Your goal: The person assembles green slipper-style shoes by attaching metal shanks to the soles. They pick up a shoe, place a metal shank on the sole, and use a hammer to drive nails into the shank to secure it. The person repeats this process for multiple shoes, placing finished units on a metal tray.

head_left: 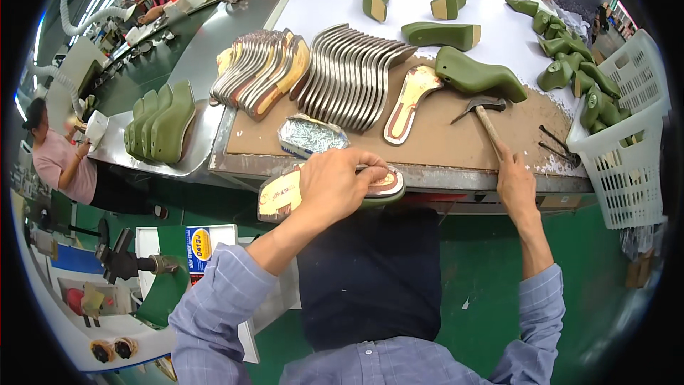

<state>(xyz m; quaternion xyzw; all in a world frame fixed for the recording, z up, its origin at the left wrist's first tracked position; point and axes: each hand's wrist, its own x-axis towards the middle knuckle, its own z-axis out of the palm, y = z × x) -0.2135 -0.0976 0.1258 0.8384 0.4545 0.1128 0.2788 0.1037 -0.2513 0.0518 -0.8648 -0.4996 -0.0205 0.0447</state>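
Note:
My left hand is over a yellow and brown insole at the table's front edge. The insole lies on a green shoe last, which shows only along its right edge. Thumb and fingers of this hand are pinched together above the insole; anything between them is too small to make out. My right hand is closed round the wooden handle of a hammer. The hammer's dark metal head rests over the brown board, just below another green last. Near my left hand sits an opened packet of small nails.
Fanned rows of insoles and curved grey-edged pieces stand on the brown board, beside a single insole. Pincers lie right. Green lasts stand left. A white basket adjoins piled lasts. Other people work farther off.

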